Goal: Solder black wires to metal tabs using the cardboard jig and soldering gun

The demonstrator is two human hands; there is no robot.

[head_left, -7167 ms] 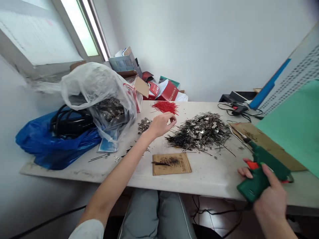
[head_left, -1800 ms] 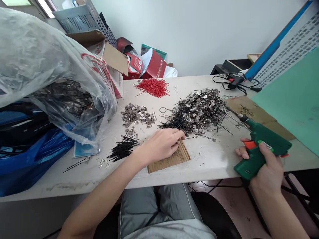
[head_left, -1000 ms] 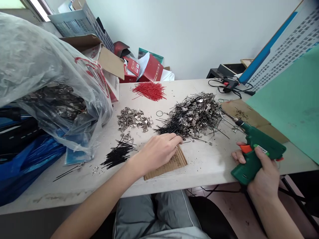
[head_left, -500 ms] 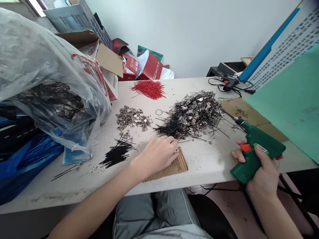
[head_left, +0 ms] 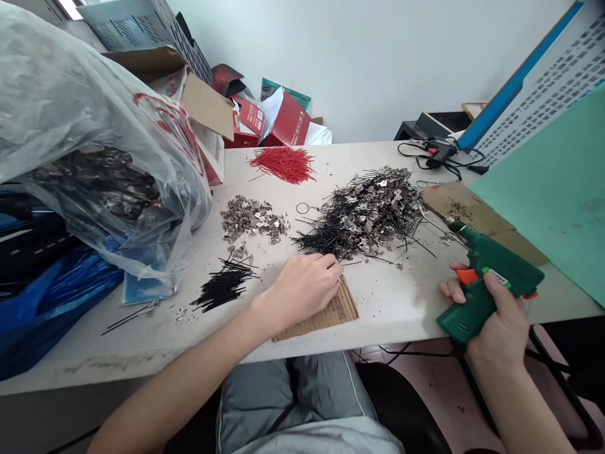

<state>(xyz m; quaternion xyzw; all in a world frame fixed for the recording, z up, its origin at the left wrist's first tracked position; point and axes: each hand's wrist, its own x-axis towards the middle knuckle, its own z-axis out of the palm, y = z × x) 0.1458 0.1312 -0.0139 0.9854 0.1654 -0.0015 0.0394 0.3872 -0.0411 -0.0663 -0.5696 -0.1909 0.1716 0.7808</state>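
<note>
My left hand [head_left: 309, 285] is closed over the corrugated cardboard piece [head_left: 338, 309], fingers bent together at its back edge; what they hold is too small and hidden to name. My right hand [head_left: 491, 315] grips the green soldering gun [head_left: 503, 268] by its handle, its tip pointing left at the right edge of a large pile of metal pieces with black wires [head_left: 373, 211]. Loose metal pieces [head_left: 255, 217] lie left of that pile. Nearer my left forearm is a bundle of black wires [head_left: 224, 284]. Red wires [head_left: 283, 164] lie farther back.
A clear plastic bag [head_left: 179, 157] bulges over the left side, above a blue bag [head_left: 61, 309]. Red boxes [head_left: 290, 120] stand at the back. At the right are a flat cardboard sheet [head_left: 472, 211], a black corded tool [head_left: 439, 151] and a green board [head_left: 558, 189].
The view has shifted slightly. My left hand has moved a little to the right, and the metal piece seen at its fingertips is now mostly covered. My right hand keeps its grip on the gun.
</note>
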